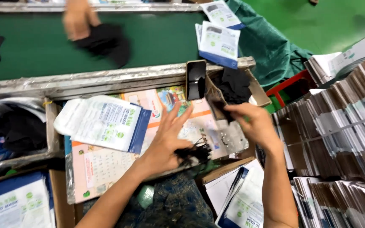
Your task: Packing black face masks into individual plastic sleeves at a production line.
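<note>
My left hand (167, 137) is spread flat over the work board, fingers apart, with black ear loops of a mask (195, 153) under its thumb side. Just to the right, my right hand (254, 122) pinches a black mask and a clear plastic pouch (229, 137) that hangs down from it. A stack of white and blue printed pouches (104, 122) lies to the left of my left hand on the printed calendar sheet (102, 164). A cardboard box (256, 90) holding black masks (233, 84) sits beyond my right hand.
A dark phone (196, 79) leans on the metal rail (85, 82) of a green conveyor belt (157, 38). Another person's hand (77, 17) holds a black mask on the belt. Stacks of flat cartons (339, 126) fill the right. More pouches (218, 42) lie at the belt's end.
</note>
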